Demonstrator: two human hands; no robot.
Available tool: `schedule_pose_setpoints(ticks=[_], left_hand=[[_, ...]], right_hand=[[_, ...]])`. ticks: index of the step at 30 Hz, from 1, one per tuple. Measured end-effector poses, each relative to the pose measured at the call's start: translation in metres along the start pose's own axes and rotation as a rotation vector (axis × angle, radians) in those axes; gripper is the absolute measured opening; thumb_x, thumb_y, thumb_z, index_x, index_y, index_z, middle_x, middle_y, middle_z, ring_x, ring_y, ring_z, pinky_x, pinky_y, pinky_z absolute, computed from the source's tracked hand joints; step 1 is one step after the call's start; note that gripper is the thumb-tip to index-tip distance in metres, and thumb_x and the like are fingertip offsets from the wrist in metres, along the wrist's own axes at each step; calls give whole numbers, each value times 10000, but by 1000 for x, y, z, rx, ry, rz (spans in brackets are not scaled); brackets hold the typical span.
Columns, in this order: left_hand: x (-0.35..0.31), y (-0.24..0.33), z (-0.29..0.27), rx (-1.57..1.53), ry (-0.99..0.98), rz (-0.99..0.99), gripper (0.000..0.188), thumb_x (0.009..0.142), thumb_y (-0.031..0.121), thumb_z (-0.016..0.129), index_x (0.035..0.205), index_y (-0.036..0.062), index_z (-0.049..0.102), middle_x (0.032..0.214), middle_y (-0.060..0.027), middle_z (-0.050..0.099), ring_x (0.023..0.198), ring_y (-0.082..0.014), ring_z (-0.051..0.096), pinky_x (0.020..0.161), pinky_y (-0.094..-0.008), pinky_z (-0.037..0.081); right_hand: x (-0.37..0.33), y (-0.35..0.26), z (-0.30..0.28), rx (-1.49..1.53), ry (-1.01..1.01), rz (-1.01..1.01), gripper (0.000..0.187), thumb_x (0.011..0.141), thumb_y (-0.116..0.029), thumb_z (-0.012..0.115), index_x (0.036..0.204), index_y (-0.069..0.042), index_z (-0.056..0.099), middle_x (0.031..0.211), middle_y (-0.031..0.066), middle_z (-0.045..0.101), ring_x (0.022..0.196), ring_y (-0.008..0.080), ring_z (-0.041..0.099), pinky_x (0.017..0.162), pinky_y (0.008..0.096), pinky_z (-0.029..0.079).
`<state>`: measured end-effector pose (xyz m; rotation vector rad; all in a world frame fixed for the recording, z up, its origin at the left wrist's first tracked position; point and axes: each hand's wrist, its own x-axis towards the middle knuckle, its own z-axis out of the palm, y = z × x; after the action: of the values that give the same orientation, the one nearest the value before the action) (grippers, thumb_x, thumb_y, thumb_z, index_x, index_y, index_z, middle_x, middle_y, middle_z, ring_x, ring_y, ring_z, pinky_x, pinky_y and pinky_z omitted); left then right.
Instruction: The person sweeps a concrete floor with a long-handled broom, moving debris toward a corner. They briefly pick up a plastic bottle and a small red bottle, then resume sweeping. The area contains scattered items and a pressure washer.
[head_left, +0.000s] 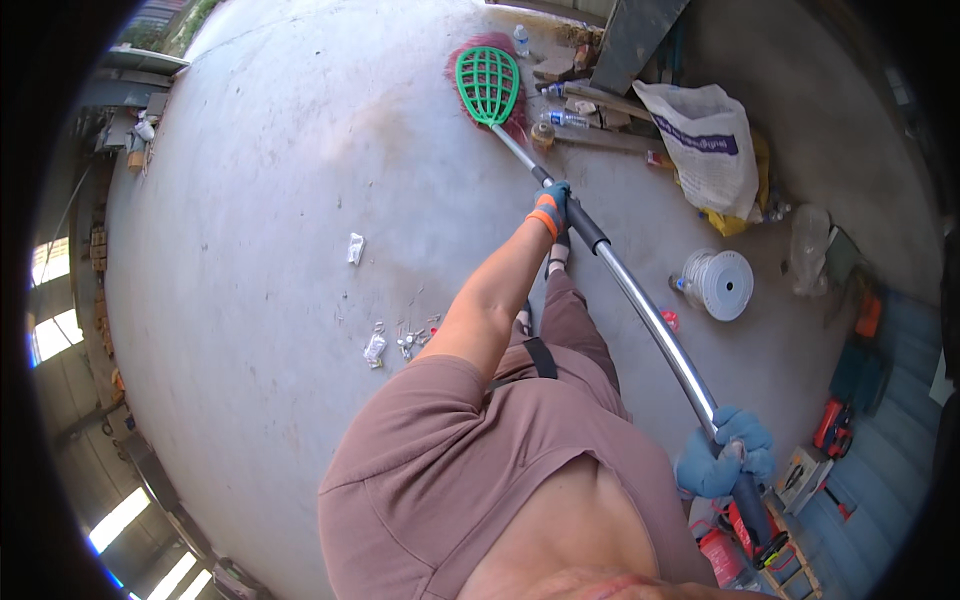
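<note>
A long broom with a silver pole (655,325) runs slantwise across my body. Its green lattice head (487,85) and dark red bristles lie on the grey floor at the far side. My left hand (553,203), in a blue and orange work glove, is wrapped round the pole's dark grip, arm stretched forward. Near the pole's upper end, my right hand (728,452), in a light blue glove, closes round it beside my right side. Next to the bristles are a small round jar (542,136) and a clear plastic bottle (521,40).
To the right stand a white woven sack (705,145), a spool of white cord (718,284) and wooden planks (610,138) with bottles. Crumpled wrappers (375,350) and small scraps lie left of my feet; a white packet (356,248) lies beyond. Red tools (832,428) sit at the lower right.
</note>
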<state>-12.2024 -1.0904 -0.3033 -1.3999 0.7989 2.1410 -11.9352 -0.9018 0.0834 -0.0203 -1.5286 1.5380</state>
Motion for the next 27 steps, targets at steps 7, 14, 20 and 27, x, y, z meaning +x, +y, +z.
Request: schedule_pose_setpoints(ticks=[7,14,20,27], left_hand=[[61,75,6,57,108,102,225,858,307,607,932,126,495,744,-65,539,671,-238,559,648,-396,506],[78,197,-50,-235,519,176,130,841,247,603,847,136,536,760,-27,594,681,-201,598,677,-354,521],[80,223,-15,-239,457,138,139,848,261,574,804,148,506,710,-29,548,620,-217,544,598,-369,475],[63,247,146,-205,111,85,157,880,254,574,899,140,467,646,-16,501,533,-176,508,504,-332,454]], right_hand=[[71,104,55,76,12,114,156,716,1,515,791,-108,433,670,59,383,586,162,393,452,351,403],[114,199,109,287,-163,529,187,771,40,517,848,-92,408,733,72,458,626,172,483,654,437,543],[157,213,129,239,-186,463,136,782,-54,535,838,-100,421,743,68,455,678,185,487,737,468,540],[192,180,167,56,-181,201,148,749,-99,552,797,-139,418,717,42,376,667,187,421,601,370,396]])
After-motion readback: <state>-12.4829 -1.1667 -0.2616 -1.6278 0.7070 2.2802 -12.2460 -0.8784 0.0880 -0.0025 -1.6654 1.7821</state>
